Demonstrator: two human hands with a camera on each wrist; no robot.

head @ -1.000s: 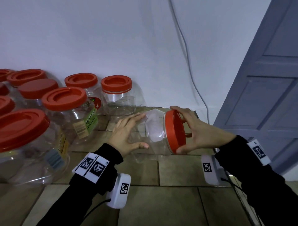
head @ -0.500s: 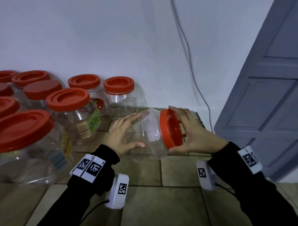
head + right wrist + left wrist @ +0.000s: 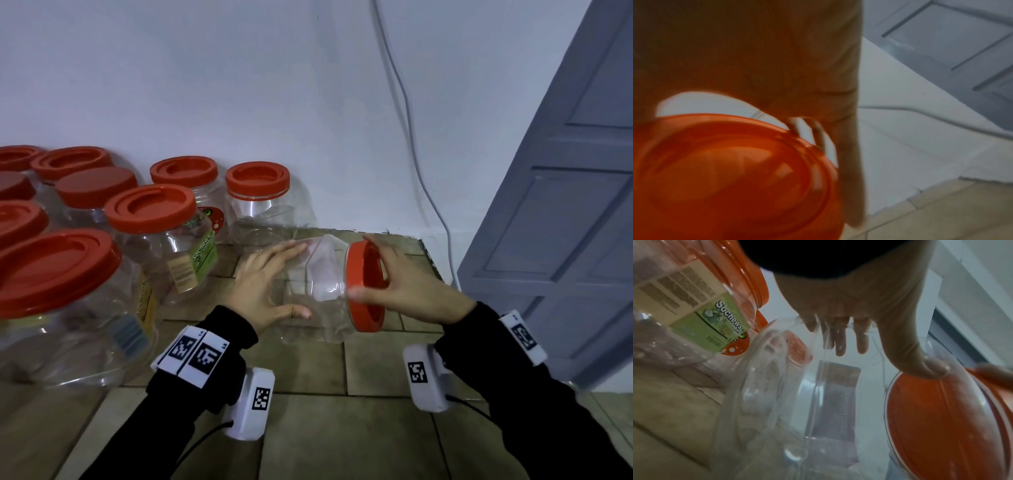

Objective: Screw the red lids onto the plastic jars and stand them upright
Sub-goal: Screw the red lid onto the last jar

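Both hands held firm: left hand (image 3: pixel 263 287) spanned the sideways jar (image 3: pixel 308 291), right hand (image 3: pixel 404 287) gripped the lid (image 3: pixel 364 287) at three o'clock; turning squarely should prevent cross-threading.

The green label (image 3: pixel 715 324) on a standing jar (image 3: pixel 684 313) says "Sochews Bars". The same word shows backwards through the held jar (image 3: pixel 818 402). Other print is too small.

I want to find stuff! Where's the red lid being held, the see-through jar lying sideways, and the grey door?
round red plastic lid (image 3: pixel 363 286), head view, its face.
clear plastic jar on its side (image 3: pixel 322 274), head view, its shoulder.
grey panelled door (image 3: pixel 561 219), head view, middle panel.
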